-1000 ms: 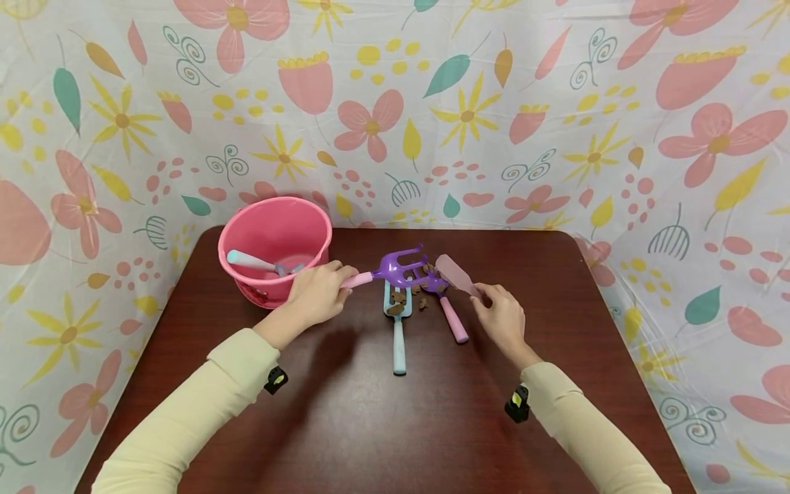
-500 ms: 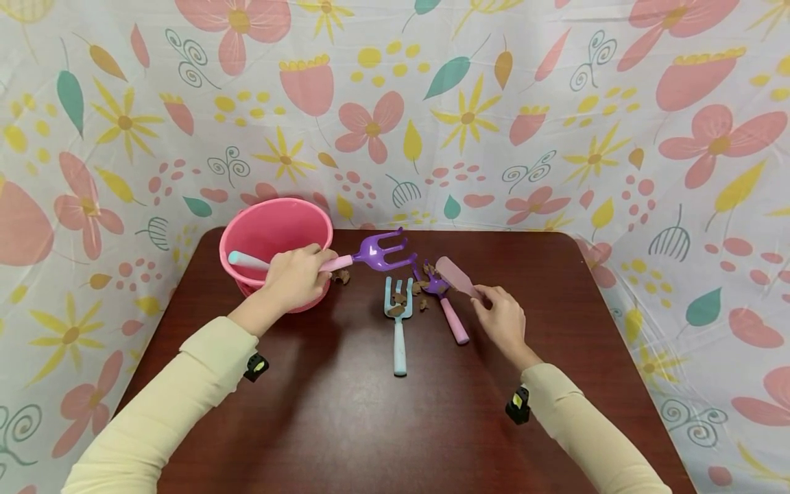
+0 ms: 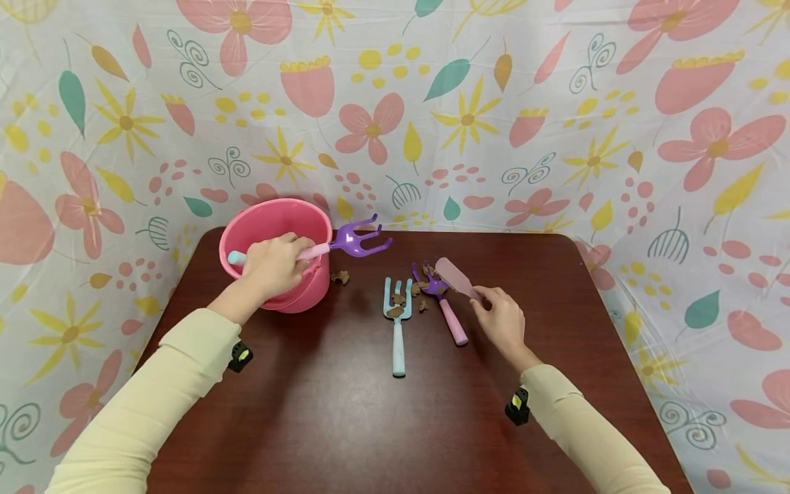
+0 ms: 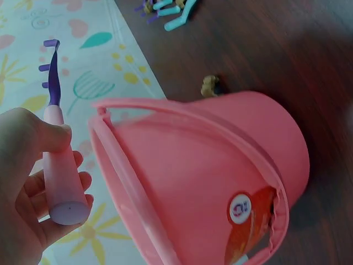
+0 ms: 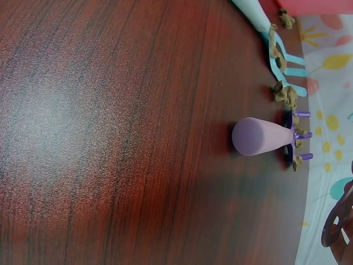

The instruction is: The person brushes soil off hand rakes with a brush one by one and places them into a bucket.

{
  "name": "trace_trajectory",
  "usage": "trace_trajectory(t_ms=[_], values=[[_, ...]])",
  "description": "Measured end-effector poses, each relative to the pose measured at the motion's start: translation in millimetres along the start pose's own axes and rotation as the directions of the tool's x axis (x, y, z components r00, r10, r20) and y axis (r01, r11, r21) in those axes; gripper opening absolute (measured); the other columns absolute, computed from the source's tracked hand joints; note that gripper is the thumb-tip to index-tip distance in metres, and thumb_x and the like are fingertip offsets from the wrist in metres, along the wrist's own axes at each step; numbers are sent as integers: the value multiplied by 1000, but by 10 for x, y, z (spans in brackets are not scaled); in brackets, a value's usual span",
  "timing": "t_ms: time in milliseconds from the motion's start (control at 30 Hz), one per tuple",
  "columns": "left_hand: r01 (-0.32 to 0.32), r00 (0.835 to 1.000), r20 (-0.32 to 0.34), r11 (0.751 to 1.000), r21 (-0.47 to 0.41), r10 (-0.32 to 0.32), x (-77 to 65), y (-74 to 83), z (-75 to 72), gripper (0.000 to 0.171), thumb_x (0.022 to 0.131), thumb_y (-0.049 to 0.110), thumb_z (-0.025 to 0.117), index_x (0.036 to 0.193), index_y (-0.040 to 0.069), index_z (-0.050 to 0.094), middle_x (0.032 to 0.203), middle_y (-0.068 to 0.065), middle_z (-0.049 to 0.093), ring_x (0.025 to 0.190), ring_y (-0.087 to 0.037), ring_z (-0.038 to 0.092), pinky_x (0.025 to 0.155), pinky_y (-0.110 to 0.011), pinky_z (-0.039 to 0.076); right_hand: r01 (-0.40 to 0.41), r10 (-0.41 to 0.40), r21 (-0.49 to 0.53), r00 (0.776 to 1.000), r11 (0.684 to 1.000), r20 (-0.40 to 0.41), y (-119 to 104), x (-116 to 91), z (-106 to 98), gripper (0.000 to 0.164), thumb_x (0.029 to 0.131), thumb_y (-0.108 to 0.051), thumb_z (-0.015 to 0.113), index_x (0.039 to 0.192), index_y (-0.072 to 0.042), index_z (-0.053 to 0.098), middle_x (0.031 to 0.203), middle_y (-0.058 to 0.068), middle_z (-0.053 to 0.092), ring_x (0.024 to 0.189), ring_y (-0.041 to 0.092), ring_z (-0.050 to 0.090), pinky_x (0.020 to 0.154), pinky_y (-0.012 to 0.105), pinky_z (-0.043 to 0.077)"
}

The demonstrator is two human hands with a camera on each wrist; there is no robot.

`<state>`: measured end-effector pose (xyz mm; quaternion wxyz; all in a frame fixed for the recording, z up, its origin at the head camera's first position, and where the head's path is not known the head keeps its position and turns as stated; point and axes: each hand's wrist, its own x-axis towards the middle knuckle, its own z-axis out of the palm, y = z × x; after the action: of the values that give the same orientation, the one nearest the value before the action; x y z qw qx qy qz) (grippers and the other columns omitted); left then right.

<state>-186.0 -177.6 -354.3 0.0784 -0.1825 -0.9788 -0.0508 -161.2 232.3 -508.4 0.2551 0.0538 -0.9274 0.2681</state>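
Note:
My left hand (image 3: 274, 266) grips the pink handle of a purple three-pronged toy garden fork (image 3: 354, 241), held over the rim of the pink bucket (image 3: 311, 291). In the left wrist view, fingers and thumb wrap that handle beside the bucket. My right hand (image 3: 503, 319) pinches the end of a flat pale-pink tool, like a scraper (image 3: 455, 276). Its blade hangs above a second purple fork (image 3: 453, 322) lying on the table. Left of this lies a light blue fork (image 3: 398, 346). Brown crumpled bits (image 3: 396, 311) lie on and around both lying forks.
A tool with a light blue handle (image 3: 236, 258) leans inside the bucket, its lower part hidden by my left hand. One brown bit (image 3: 340, 276) lies right of the bucket. A flowered cloth (image 3: 469, 165) hangs behind the dark wooden table (image 3: 370, 425).
My left hand has moved left and back with the purple fork, from above the blue fork to over the bucket. The right hand and its pink tool have stayed nearly still.

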Motion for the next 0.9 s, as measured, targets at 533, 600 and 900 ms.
trace_trajectory(t_ms=[533, 600, 900], values=[[56, 998, 39, 996, 64, -58, -20, -317, -149, 40, 77, 19, 66, 116, 12, 59, 91, -9, 59, 67, -25, 55, 54, -40, 47, 7, -7, -2, 1000, 1000, 6, 33, -30, 16, 24, 76, -17, 72, 100, -13, 71, 86, 6, 67, 71, 25, 61, 59, 43, 46], [75, 996, 50, 994, 78, -79, -38, -355, -189, 41, 78, 20, 66, 117, 12, 58, 94, -10, 60, 71, -26, 56, 55, -41, 48, 5, -5, 0, 1000, 1000, 12, 38, -30, 19, 24, 76, -17, 72, 101, -14, 71, 86, 7, 67, 72, 27, 62, 60, 44, 46], [121, 988, 83, 988, 99, -129, -107, -503, -329, 40, 80, 20, 63, 119, 12, 56, 101, -14, 59, 69, -33, 58, 54, -45, 46, 2, -2, -14, 1000, 1000, -6, 64, -42, 20, 24, 76, -17, 72, 100, -14, 71, 87, 5, 67, 74, 27, 63, 60, 44, 46]])
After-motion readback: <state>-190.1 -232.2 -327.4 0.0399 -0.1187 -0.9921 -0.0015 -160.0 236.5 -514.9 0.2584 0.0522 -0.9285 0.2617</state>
